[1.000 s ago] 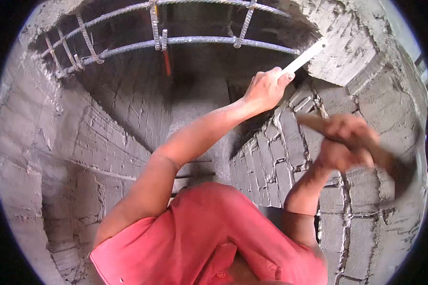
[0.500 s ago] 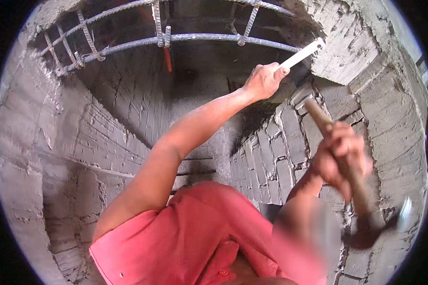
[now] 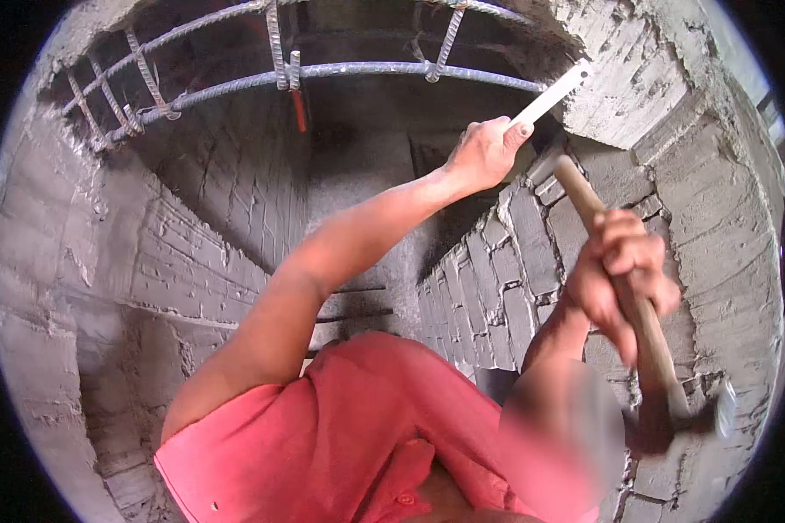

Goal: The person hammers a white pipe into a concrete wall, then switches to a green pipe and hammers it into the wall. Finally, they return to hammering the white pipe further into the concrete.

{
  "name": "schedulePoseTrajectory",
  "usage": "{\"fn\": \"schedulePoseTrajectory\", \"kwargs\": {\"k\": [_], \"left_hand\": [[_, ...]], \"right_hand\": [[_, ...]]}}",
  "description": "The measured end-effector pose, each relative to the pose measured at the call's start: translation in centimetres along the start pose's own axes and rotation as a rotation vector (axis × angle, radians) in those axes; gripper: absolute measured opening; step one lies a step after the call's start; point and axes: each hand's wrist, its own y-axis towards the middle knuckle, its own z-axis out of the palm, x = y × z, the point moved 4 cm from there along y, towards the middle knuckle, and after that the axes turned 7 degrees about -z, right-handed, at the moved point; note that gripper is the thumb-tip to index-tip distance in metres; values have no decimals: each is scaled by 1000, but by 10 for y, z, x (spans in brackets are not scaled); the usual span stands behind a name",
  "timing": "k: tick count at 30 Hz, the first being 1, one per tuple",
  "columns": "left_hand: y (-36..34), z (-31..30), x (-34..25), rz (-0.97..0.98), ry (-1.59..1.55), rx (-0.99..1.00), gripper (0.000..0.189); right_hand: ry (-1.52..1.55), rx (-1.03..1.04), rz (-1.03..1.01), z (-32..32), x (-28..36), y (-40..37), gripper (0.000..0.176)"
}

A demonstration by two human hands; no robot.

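Right hand [image 3: 624,253] wraps the hammer [image 3: 651,344] at near right, left hand [image 3: 482,155] clenches a pale flat bar [image 3: 551,100] by the far-right rough concrete [image 3: 624,105], and a glancing swing could smash those knuckles!

Steel bars [image 3: 349,70] cross the upper opening; passage there is limited to the gaps between the crosspieces [image 3: 276,44]. Below, open space lies between the left wall [image 3: 183,253] and the brick wall [image 3: 528,244], obstructed diagonally by the left forearm [image 3: 371,222]. The white bar [image 3: 551,98] blocks the upper right corner; the hammer [image 3: 650,340] obstructs the space before the brick wall.
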Motion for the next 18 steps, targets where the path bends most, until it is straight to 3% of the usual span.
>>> {"fn": "schedulePoseTrajectory", "kwargs": {"k": [2,4,6,7,8,9,10,11,12,14,16,18], "left_hand": [[1,0,-3,11,-16,-29,61],[2,2,3,40,-7,-62,59],[18,-2,3,36,-4,-65,57],[21,-4,4,59,8,-81,58],[5,3,9,47,15,-63,60],[3,2,9,20,4,-48,64],[4,-2,5,22,12,-53,64],[1,-3,3,-28,22,-15,65],[0,-2,1,-69,29,21,67],[1,-1,-4,-8,-10,2,68],[0,0,-2,-23,12,-12,67],[-9,3,2,-59,24,5,66]], "right_hand": [[-511,106,38,-30,-58,-21,68],[-613,273,779,-44,-108,-41,61],[-691,259,559,-55,-94,-44,56],[-348,16,610,-34,-73,-36,50],[-176,-63,503,-25,-53,-23,52],[336,-487,557,-28,-39,-24,61],[74,67,178,-20,-14,9,71],[-2,165,-46,-13,12,28,77],[-22,54,-238,2,31,40,80],[-51,99,-360,0,22,39,67],[-278,-52,291,-52,-77,-20,57],[-495,228,899,-51,-105,-36,45]]}}
